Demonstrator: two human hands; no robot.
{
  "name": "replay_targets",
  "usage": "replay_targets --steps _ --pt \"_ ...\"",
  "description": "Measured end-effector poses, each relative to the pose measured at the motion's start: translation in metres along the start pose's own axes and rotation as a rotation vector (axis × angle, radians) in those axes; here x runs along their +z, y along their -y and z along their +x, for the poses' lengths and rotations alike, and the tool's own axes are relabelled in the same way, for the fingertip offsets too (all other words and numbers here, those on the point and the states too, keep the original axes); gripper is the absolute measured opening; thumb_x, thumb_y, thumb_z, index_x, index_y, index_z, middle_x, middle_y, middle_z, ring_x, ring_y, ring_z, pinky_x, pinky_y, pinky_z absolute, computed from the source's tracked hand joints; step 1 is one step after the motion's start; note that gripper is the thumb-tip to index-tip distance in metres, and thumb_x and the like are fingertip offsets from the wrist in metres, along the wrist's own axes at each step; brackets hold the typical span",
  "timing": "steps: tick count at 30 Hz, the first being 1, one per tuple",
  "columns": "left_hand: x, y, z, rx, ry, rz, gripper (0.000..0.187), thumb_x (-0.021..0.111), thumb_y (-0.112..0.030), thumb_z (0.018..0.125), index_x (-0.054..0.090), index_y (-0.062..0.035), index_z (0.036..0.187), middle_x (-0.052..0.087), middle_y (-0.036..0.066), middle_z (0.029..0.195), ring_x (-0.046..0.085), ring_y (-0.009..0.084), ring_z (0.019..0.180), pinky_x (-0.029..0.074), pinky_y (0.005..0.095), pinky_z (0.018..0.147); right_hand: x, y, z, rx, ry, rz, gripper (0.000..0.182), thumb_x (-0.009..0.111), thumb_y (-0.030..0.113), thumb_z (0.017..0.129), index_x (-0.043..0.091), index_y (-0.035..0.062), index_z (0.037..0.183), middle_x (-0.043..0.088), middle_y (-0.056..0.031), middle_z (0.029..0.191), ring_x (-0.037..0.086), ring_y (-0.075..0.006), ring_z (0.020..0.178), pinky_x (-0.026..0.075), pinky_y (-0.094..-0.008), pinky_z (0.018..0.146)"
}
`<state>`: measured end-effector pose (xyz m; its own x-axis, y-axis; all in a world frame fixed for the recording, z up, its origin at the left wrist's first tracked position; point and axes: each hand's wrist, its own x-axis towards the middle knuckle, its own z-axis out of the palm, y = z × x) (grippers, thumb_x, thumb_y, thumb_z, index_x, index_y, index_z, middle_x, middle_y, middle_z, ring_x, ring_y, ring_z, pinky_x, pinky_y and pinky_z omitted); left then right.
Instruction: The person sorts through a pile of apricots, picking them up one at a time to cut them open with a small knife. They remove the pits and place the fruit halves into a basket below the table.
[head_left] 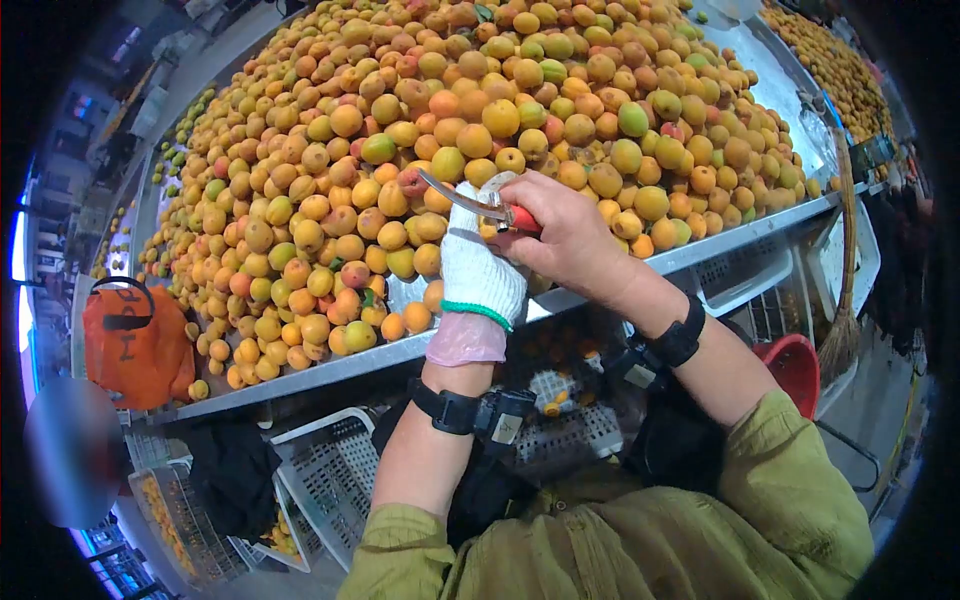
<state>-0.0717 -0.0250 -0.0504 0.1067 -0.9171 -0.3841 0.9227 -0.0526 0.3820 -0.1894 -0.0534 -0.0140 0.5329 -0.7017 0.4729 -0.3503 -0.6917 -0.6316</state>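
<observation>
My left hand [478,255] wears a white knit glove with a green hem over a pink plastic glove. It is closed around an apricot [490,229], of which only a small yellow-orange part shows between my hands. My bare right hand [565,230] grips the red handle of a curved knife [462,198]. The knife's narrow blade points left across the gloved hand. Both hands are close together above the front edge of a big heap of apricots [400,130], yellow to orange with some green ones.
A metal-rimmed table [700,243] bears the heap. An orange bag [137,345] hangs at its left corner. White crates [335,470] stand below, some with fruit. On the right are a straw broom [840,345] and a red bucket [795,372]. Another fruit heap [835,70] lies behind.
</observation>
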Motion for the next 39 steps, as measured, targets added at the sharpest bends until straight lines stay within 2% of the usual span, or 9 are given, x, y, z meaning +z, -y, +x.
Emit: replay_targets --steps 8,10,12,14,16,18,33,37,39 --pt "0.025 -0.009 -0.02 0.398 0.049 0.403 0.037 0.036 -0.036 0.102 0.058 -0.0052 0.1 0.06 0.007 0.091 0.059 0.014 0.078 0.049 0.0269 0.066 -0.017 -0.001 0.007 0.697 -0.158 0.735 0.039 0.069 0.034 0.084 0.058 0.001 0.103 0.061 -0.0047 0.081 0.058 -0.0098 0.067 0.049 -0.0254 0.059" --pt "0.019 -0.003 -0.018 0.911 0.004 1.064 0.03 0.034 -0.025 0.102 0.056 -0.004 0.102 0.057 0.006 0.096 0.056 0.0146 0.088 0.048 0.0286 0.08 -0.016 0.013 0.006 0.848 0.086 0.721 0.039 0.066 0.036 0.086 0.058 0.002 0.103 0.06 -0.0044 0.08 0.056 -0.0084 0.066 0.049 -0.0237 0.058" --pt "-0.006 0.008 -0.003 0.733 0.033 0.865 0.031 0.034 -0.023 0.102 0.055 -0.0017 0.11 0.058 0.009 0.103 0.055 0.019 0.098 0.043 0.0327 0.093 0.025 -0.006 -0.006 0.305 -0.211 0.292 0.044 0.066 0.038 0.086 0.058 0.001 0.108 0.064 -0.0069 0.081 0.059 -0.0111 0.064 0.049 -0.0267 0.055" --pt "0.004 0.002 -0.016 0.833 0.048 0.932 0.035 0.032 -0.026 0.103 0.054 -0.0014 0.114 0.057 0.01 0.107 0.053 0.0195 0.103 0.041 0.0329 0.097 -0.007 0.031 0.014 0.802 0.161 0.442 0.047 0.066 0.034 0.086 0.057 -0.0001 0.117 0.066 -0.0082 0.09 0.061 -0.0122 0.077 0.052 -0.0297 0.071" --pt "0.013 -0.001 -0.021 0.878 0.103 1.0 0.044 0.027 -0.031 0.104 0.053 -0.0007 0.123 0.056 0.011 0.116 0.05 0.0207 0.114 0.036 0.0333 0.103 0.017 0.008 0.0 0.601 -0.015 0.671 0.038 0.065 0.029 0.088 0.059 -0.0003 0.111 0.067 -0.0062 0.09 0.062 -0.0114 0.079 0.052 -0.0294 0.069" --pt "0.003 -0.002 -0.011 0.415 0.178 0.585 0.052 0.027 -0.043 0.103 0.055 -0.0029 0.12 0.058 0.007 0.111 0.054 0.015 0.101 0.043 0.0303 0.094 -0.005 0.023 0.012 0.733 0.174 0.569 0.031 0.065 0.022 0.087 0.059 0.0009 0.109 0.065 -0.0069 0.089 0.061 -0.0127 0.079 0.051 -0.0298 0.069" --pt "-0.017 0.026 0.002 1.061 -0.171 0.982 0.02 0.044 -0.013 0.096 0.062 -0.0048 0.097 0.06 0.008 0.091 0.056 0.0223 0.089 0.048 0.0364 0.081 0.038 0.002 -0.003 0.423 -0.054 0.448 0.016 0.059 0.011 0.084 0.063 0.0008 0.096 0.062 -0.0073 0.073 0.055 -0.0155 0.064 0.045 -0.0313 0.057" --pt "-0.09 0.031 0.05 0.093 0.144 -0.203 0.041 0.045 -0.047 0.092 0.056 -0.0084 0.103 0.058 0.009 0.091 0.057 0.0235 0.085 0.05 0.0383 0.08 0.032 0.004 0.0 0.405 -0.012 0.334 0.026 0.062 0.024 0.08 0.063 0.0009 0.093 0.063 -0.0147 0.074 0.06 -0.0239 0.066 0.05 -0.0399 0.062" --pt "-0.035 0.0 0.021 0.22 0.208 0.023 0.036 0.044 -0.042 0.093 0.06 -0.0099 0.091 0.062 0.01 0.091 0.061 0.0222 0.086 0.051 0.039 0.077 0.023 0.01 0.004 0.442 -0.09 0.467 0.024 0.062 0.023 0.083 0.063 0.0014 0.094 0.065 -0.0165 0.077 0.064 -0.0254 0.07 0.05 -0.0399 0.062"
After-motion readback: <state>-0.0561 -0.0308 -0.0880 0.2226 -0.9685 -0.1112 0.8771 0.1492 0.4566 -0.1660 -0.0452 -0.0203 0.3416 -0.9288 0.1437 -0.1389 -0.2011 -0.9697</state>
